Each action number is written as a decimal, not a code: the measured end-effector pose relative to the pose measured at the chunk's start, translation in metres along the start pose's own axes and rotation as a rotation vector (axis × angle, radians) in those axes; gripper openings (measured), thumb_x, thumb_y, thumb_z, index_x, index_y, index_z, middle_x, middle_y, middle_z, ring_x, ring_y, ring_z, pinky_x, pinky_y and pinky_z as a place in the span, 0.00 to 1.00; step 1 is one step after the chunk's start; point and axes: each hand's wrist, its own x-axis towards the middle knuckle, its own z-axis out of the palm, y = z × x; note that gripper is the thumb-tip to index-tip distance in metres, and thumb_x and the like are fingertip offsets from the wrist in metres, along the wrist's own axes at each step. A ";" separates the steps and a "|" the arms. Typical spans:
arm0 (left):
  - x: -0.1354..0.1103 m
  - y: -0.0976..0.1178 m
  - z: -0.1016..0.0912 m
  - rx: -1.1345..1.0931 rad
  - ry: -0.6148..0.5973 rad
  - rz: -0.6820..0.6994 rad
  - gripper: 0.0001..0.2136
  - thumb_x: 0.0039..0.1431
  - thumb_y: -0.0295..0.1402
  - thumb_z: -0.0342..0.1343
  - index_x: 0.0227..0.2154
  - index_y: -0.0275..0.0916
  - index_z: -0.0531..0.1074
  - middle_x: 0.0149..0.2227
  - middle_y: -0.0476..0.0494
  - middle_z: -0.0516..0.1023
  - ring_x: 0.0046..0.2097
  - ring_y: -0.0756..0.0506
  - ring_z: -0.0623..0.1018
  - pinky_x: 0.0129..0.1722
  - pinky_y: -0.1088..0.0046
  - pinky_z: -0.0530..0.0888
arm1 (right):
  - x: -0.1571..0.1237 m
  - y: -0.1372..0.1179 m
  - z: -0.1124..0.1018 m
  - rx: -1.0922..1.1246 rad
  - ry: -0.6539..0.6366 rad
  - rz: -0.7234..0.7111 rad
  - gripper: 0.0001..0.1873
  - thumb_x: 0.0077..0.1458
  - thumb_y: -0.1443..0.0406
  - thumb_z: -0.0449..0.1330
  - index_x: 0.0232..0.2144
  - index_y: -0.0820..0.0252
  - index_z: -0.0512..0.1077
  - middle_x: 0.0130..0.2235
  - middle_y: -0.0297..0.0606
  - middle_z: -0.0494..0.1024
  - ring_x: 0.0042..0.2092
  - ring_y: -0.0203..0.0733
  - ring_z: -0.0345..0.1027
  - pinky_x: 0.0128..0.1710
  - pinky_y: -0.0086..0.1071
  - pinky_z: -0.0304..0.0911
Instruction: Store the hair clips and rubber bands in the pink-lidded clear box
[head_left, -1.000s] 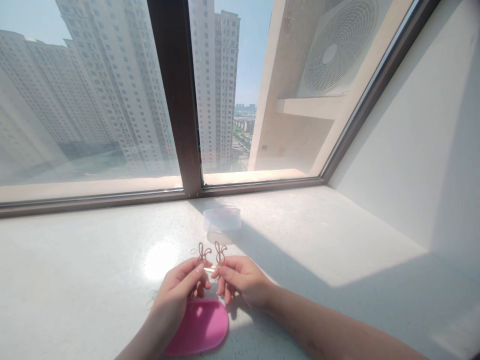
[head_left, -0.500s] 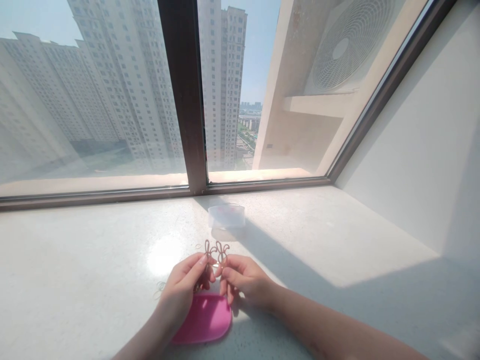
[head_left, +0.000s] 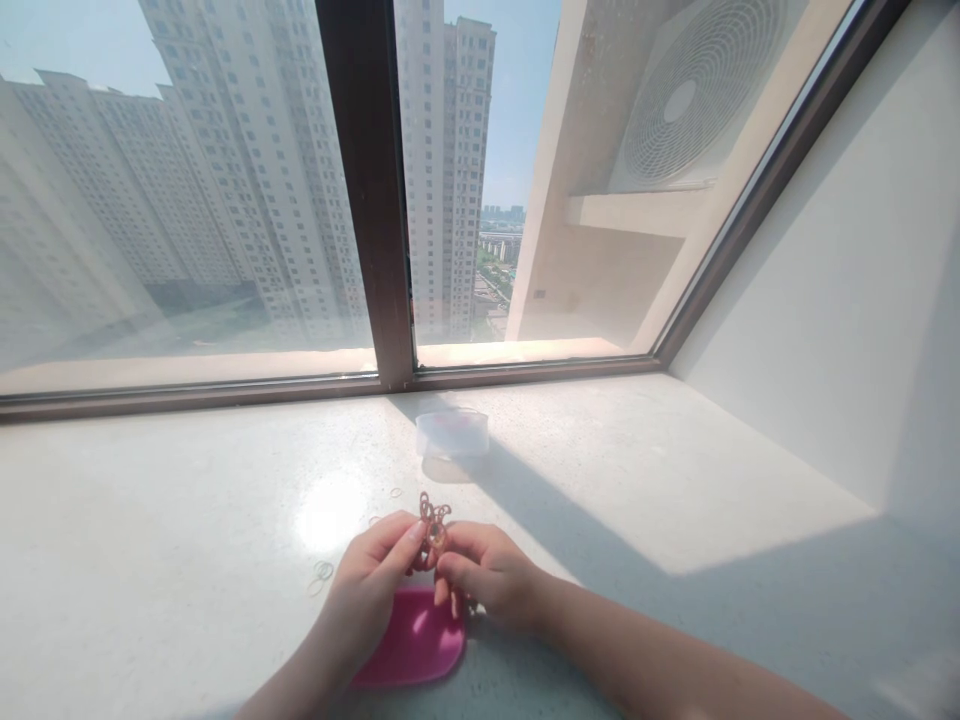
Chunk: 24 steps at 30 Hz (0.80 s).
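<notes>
above the sunlit white sill (head_left: 637,480), near the far edge of the pink tray (head_left: 420,645), i have the reddish-brown looped piece (head_left: 435,530) up between my two hands. my left hand (head_left: 371,570) pinches its left side between thumb and finger, and my right hand (head_left: 487,575) pinches it at the right, the exact contact partly hidden by my fingertips; whether the overlapping loops are one part or two i cannot tell. i judge it very light, its thin outline fairly stiff, perhaps a little springy, and smooth enough to twist if i nip only one edge. the slim curls standing up at the top look like the weak spots, easy to bend or snap, so i would take hold low, on the fuller loops, squeezing gently. a few thin rings (head_left: 321,577) lie left of my left hand.
</notes>
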 end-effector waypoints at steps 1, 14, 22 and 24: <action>-0.001 0.000 0.001 0.020 -0.001 0.020 0.16 0.62 0.41 0.51 0.22 0.38 0.72 0.25 0.48 0.70 0.31 0.46 0.68 0.34 0.73 0.65 | 0.000 0.001 0.000 -0.014 -0.008 -0.011 0.19 0.59 0.53 0.58 0.39 0.65 0.72 0.26 0.34 0.73 0.24 0.33 0.66 0.24 0.26 0.61; -0.002 -0.001 0.004 0.214 -0.012 0.246 0.17 0.64 0.39 0.48 0.25 0.40 0.77 0.34 0.39 0.73 0.39 0.39 0.72 0.43 0.64 0.68 | -0.003 -0.009 0.004 -0.096 0.017 -0.027 0.15 0.63 0.56 0.53 0.34 0.63 0.69 0.27 0.34 0.70 0.25 0.34 0.65 0.25 0.27 0.62; -0.006 0.006 0.009 0.306 0.049 0.270 0.16 0.63 0.38 0.49 0.24 0.41 0.76 0.32 0.39 0.73 0.37 0.39 0.72 0.39 0.63 0.68 | 0.000 -0.008 0.007 -0.103 0.055 -0.026 0.19 0.62 0.56 0.53 0.27 0.65 0.70 0.24 0.34 0.70 0.25 0.34 0.64 0.26 0.28 0.61; -0.006 0.004 0.010 0.351 0.070 0.276 0.16 0.63 0.37 0.48 0.23 0.41 0.74 0.31 0.40 0.72 0.36 0.40 0.72 0.38 0.64 0.68 | 0.001 -0.008 0.007 -0.138 0.091 -0.023 0.19 0.61 0.56 0.54 0.25 0.65 0.70 0.23 0.35 0.70 0.24 0.34 0.64 0.25 0.28 0.60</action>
